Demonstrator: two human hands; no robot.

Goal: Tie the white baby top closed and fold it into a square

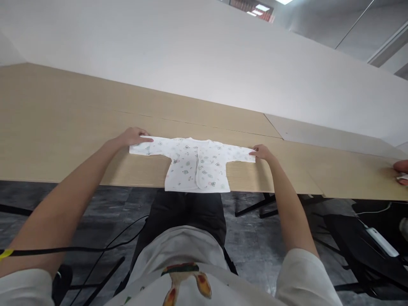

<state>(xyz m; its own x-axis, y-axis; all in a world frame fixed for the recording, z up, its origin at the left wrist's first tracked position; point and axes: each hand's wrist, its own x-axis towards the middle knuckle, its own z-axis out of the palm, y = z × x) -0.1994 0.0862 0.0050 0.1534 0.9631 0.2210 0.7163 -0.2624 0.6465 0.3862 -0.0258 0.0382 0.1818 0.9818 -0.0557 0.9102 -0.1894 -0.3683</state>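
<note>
A small white baby shirt (197, 163) with a scattered print lies spread flat, front up, its sleeves stretched out to both sides. The bottom hem reaches the near edge of the table. At the end of the left-side sleeve, my left hand (135, 137) pinches the upper edge of the cloth, thumb on top. My right hand (262, 152) grips the cuff of the other sleeve between thumb and fingers. Some fingertips of both hands are hidden.
The light wooden table (73, 119) runs across the view, with a white partition (191, 55) behind it. Another person's hand (400, 166) shows at the far right. A black chair (353, 238) holds a white object (382, 242). A black cable (95, 248) crosses near my left arm.
</note>
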